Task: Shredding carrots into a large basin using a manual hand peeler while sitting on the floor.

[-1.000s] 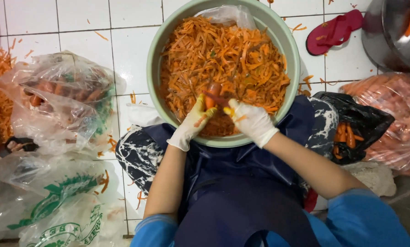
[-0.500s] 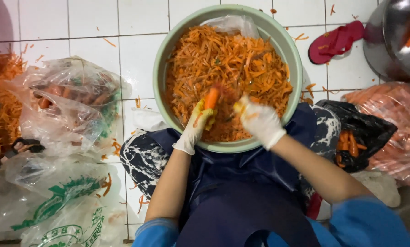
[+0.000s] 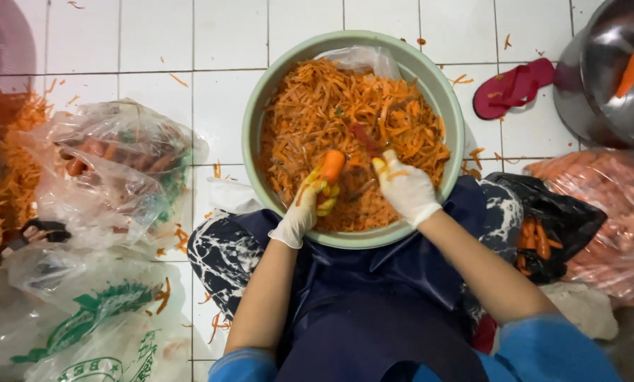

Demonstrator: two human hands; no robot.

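Observation:
A pale green basin [image 3: 450, 106] full of orange carrot peelings [image 3: 331, 106] rests on my lap. My left hand [image 3: 308, 206], in a white glove stained yellow, grips a carrot [image 3: 332, 166] with its tip pointing up over the basin. My right hand [image 3: 404, 187], also gloved, holds a red-handled peeler [image 3: 366, 140] just right of the carrot, its blade over the peelings. A clear plastic bag [image 3: 363, 60] lies at the basin's far rim.
On the left, clear bags [image 3: 112, 170] hold carrots, with a heap of peelings [image 3: 6, 163] beyond them and printed white bags [image 3: 83, 332] below. At right are a pink sandal [image 3: 511, 88], a steel pot [image 3: 614, 78], a black bag with carrots [image 3: 543, 233] and a reddish sack [image 3: 600, 212].
The carrot has been lifted from the peelings and turned upright in my left hand. My right hand has drawn slightly away to the right with the peeler.

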